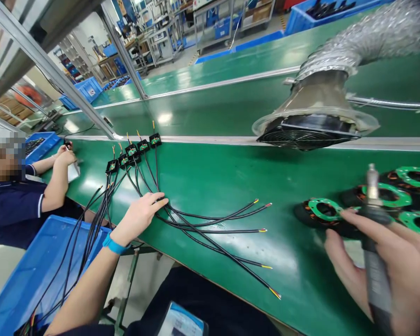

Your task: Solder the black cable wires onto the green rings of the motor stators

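No lettering or number can be read: the print on the badge card [182,321] at six o'clock and the white label [92,92] on the blue plastic crate [80,88] at ten o'clock are too blurred.

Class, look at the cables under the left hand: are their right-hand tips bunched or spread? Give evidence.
Spread: to the right of the left hand, the black cables fan out across the green table, tips lying apart.
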Demonstrator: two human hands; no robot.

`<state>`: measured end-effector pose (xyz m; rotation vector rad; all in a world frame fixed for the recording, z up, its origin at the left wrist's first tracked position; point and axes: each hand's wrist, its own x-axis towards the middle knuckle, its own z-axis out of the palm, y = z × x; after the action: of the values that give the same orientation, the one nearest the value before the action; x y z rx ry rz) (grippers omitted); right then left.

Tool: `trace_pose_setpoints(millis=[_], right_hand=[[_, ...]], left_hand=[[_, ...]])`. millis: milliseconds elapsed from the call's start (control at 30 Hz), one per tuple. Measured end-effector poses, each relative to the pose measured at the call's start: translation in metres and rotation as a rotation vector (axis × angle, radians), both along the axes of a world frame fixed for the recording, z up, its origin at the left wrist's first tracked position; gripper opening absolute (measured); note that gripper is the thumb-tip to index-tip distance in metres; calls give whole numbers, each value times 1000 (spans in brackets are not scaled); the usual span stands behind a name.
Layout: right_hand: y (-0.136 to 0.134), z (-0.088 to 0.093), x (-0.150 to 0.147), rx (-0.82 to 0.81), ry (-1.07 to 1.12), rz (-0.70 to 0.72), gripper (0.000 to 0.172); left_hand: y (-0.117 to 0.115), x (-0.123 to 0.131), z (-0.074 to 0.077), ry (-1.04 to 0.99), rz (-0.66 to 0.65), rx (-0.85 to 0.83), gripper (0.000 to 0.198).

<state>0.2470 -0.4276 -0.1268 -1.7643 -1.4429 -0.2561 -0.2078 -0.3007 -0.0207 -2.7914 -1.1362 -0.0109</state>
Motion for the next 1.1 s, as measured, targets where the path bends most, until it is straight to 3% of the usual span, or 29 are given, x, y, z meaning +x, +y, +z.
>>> trace_pose_setpoints(millis=[100, 267, 433, 600, 700, 833, 967, 1100], right_hand=[[2, 2, 2, 19, -96, 86, 57], [-1, 17, -4, 69, -212, 9, 55], [4, 34, -14, 86, -251, 57, 43], [7, 34, -13, 60, -219, 125, 39], [9, 37, -14, 59, -202, 148, 34], [15, 44, -18, 70, -165, 188, 34], [22, 47, -19, 24, -107, 227, 35], [27, 49, -19, 7, -60, 248, 35]], left_hand=[[12, -2, -5, 23, -141, 20, 33], [34, -20, 3, 11, -312, 210, 30], [62, -40, 23, -181, -307, 411, 23], [86, -31, 49, -327, -256, 454, 12], [92, -11, 58, -335, -106, 408, 21], [86, 29, 47, -30, -31, 168, 33], [70, 82, 23, 142, -118, 40, 39], [52, 153, 1, -22, -253, -51, 54]])
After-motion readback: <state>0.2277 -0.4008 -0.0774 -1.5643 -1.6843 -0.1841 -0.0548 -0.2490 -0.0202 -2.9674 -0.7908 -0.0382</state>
